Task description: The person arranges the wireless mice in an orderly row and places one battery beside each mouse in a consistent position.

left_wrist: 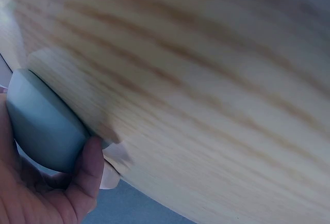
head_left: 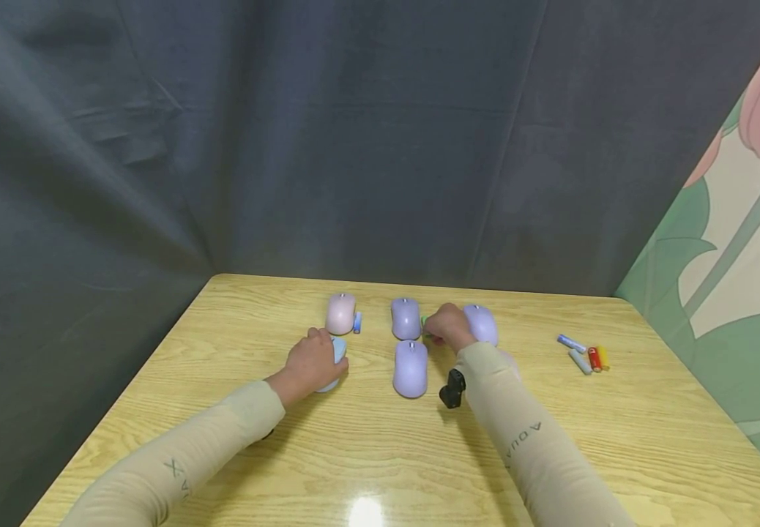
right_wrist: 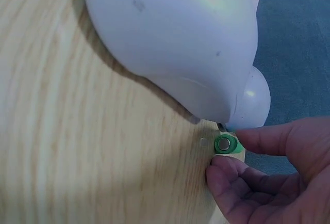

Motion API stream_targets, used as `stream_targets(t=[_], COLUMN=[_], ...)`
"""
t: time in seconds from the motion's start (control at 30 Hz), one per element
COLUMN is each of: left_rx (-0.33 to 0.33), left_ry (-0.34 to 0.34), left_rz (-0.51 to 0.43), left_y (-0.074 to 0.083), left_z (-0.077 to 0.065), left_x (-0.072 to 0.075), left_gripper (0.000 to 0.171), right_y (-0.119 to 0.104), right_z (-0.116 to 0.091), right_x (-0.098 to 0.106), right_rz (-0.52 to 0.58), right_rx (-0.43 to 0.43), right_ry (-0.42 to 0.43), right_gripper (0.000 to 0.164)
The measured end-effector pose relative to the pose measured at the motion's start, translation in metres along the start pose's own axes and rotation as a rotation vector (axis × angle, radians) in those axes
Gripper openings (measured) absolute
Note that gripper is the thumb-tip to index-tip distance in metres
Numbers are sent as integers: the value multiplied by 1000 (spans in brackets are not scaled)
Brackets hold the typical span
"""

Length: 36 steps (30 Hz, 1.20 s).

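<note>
My left hand (head_left: 314,362) grips a light blue computer mouse (head_left: 340,350) on the table, left of the middle. The left wrist view shows the thumb and fingers on opposite sides of this mouse (left_wrist: 46,121). Between two purple mice at the back, my right hand (head_left: 449,327) reaches down to a green battery (right_wrist: 227,144). Thumb and fingertips lie on either side of the battery in the right wrist view, in a pinch. Left of that hand is a purple mouse (head_left: 406,319); another purple mouse (head_left: 482,324) is partly behind the wrist.
A pink mouse (head_left: 340,315) with a blue battery (head_left: 357,323) beside it lies at the back left. Nearer is a purple mouse (head_left: 411,369). My right sleeve mostly covers another pink mouse (head_left: 509,359). Several batteries, including a red battery (head_left: 594,359), lie at the right.
</note>
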<state>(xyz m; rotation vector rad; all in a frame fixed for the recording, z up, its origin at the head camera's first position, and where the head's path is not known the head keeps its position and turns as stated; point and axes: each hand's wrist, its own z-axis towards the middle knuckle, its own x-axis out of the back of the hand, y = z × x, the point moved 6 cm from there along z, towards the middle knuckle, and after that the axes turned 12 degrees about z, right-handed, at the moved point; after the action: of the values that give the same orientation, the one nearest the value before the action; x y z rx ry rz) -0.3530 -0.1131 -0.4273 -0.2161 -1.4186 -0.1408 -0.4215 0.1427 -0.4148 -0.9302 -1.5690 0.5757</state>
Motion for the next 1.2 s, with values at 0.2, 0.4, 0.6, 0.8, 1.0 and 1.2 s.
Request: stream_targets(t=[0.2, 0.4, 0.6, 0.8, 1.0, 1.2], left_rx=[-2, -3, -6, -6, -4, -12], left_ry=[5, -3, 2, 4, -8, -7], left_rz=[-3, 2, 4, 9, 11, 4], left_y=[0, 0, 0, 0, 0, 1], left_z=[0, 0, -1, -1, -1, -1], left_x=[-1, 0, 3, 5, 4, 3], left_gripper=[55, 55, 55, 54, 54, 53], right_y=[-4, -10, -16, -17, -6, 8], right_z=[-2, -4, -15, -17, -19, -24], right_x=[5, 19, 39, 60, 81, 105], right_rz=[-20, -15, -14, -84, -85, -96], right_rx=[37, 96, 133, 188, 218, 219], right_ry=[17, -18, -38, -41, -55, -42], right_gripper=[14, 20, 33, 28, 48, 47])
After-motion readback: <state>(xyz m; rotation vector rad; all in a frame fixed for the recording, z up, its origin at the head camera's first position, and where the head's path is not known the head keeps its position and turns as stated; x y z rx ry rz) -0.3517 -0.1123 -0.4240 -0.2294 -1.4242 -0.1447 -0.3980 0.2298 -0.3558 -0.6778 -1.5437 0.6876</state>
